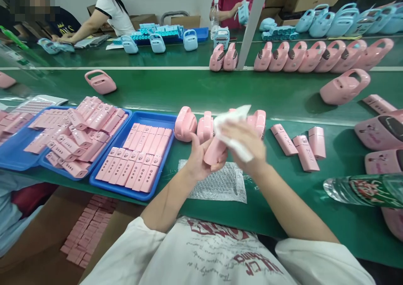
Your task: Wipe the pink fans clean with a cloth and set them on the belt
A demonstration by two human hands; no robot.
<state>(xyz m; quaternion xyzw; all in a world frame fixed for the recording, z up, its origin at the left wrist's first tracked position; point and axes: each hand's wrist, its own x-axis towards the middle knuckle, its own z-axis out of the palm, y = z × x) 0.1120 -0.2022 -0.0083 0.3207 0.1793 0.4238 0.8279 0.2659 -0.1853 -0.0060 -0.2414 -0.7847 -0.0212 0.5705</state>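
Observation:
My left hand (201, 161) is closed around a pink plastic piece (215, 150), whose far end is hidden behind my right hand. My right hand (247, 140), slightly blurred, grips a white cloth (236, 144) right against that piece. Below both hands a sheet of bubble wrap (217, 186) lies flat on the green table. Just beyond them stands a row of pink handled devices (185, 124), partly covered by the hands and cloth. To the right lie three loose pink rectangular pieces (305, 152) with small printed marks.
Two blue trays (147, 197) of pink pieces stand at left, one neatly rowed, one heaped. A water bottle (362, 190) lies at right beside pink devices (379, 129). Across the bench, people work among blue devices (190, 40). A box of pink pieces (90, 230) sits below the table.

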